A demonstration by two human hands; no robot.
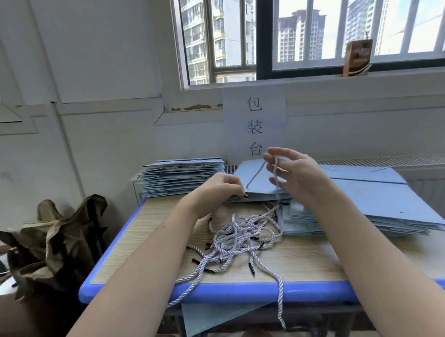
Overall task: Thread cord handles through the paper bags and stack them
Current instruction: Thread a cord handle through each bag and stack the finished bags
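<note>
The right hand [295,172] is raised above the back of the bench [145,230], and its fingers [275,153] pinch a pale cord [256,177] near the top. From the pinch one part of the cord hangs down toward the pile below, and the other part runs down to the left across a blue bag [258,184]. This bag lies flat on top of a big pile of bags [377,207] at the right side of the bench. The left hand [214,193] is lower, just left of the bag, with its fingers curled at the bag's near edge; it seems to hold that edge, but I cannot tell this for sure. A heap of loose cords [236,241] with dark tips lies in the middle of the bench, and one cord from it hangs over the front edge. A stack [181,176] of bags stands at the back left corner.
</note>
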